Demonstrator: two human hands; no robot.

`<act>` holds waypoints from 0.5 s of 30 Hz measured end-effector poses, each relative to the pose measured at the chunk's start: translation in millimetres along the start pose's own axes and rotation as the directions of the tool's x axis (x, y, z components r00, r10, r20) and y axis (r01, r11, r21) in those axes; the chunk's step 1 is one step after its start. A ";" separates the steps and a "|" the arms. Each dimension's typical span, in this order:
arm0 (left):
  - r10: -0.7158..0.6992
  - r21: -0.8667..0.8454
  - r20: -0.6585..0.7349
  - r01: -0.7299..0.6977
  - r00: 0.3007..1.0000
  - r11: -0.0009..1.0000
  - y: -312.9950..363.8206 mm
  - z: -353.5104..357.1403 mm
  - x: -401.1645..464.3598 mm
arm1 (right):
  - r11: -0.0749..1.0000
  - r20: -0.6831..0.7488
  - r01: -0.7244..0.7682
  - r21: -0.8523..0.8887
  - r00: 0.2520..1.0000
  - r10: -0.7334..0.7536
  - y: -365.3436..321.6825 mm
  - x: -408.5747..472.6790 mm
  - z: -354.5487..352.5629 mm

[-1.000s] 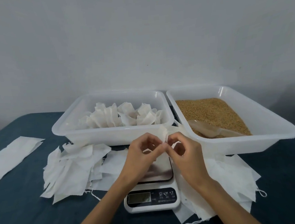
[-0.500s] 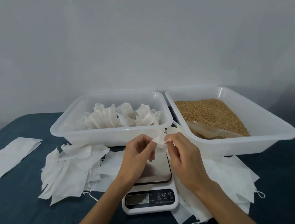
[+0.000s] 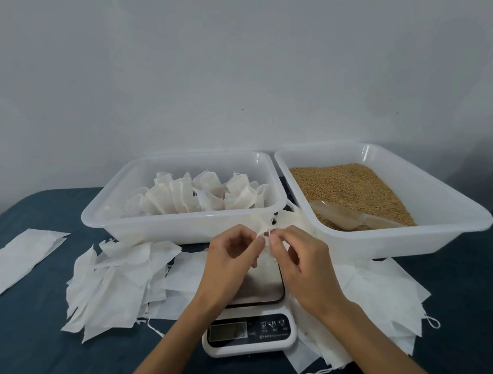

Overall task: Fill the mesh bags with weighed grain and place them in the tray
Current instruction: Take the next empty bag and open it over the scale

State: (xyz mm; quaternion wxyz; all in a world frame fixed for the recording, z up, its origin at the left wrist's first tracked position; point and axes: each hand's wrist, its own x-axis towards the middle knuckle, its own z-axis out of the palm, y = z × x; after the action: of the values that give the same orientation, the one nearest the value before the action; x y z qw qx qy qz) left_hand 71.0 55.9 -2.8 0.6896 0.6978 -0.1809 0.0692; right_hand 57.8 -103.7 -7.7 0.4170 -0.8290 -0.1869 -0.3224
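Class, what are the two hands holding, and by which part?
Both the left hand and right hand pinch one small mesh bag at its top, above the scale.

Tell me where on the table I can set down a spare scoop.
Bare blue table lies at the near left, between the long white sheet and the scale. Around the scale it is crowded: loose bags on the left and right, both hands working above it.

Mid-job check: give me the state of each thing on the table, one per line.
Left hand: pinching the mesh bag.
Right hand: pinching the same bag.
Mesh bag: held above the scale.
Scale: platform bare, display unreadable.
Left tray: holds filled bags.
Right tray: holds grain.
Scoop: lying in the grain.
Empty bags: piled loose.
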 end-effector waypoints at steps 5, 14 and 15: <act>-0.003 -0.072 0.092 0.009 0.996 0.997 4.7 -3.3 0.4 | 0.983 -0.018 -0.098 0.157 0.995 0.102 -7.0 3.1 -1.4; -0.158 -0.307 0.017 0.155 0.987 0.939 0.4 -9.8 9.5 | 0.759 0.020 -0.240 0.605 0.958 0.287 -6.0 9.8 -13.9; -0.173 -0.378 0.060 0.183 0.983 0.908 1.5 -9.7 9.3 | 0.766 0.030 -0.246 0.594 0.958 0.285 -6.0 8.8 -13.7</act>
State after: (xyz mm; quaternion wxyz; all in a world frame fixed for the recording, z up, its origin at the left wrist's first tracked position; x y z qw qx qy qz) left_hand 80.6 64.1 2.2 0.8134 0.5645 -0.1352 -0.0392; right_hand 55.4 -111.0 7.9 0.7013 -0.6650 -0.1457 -0.2114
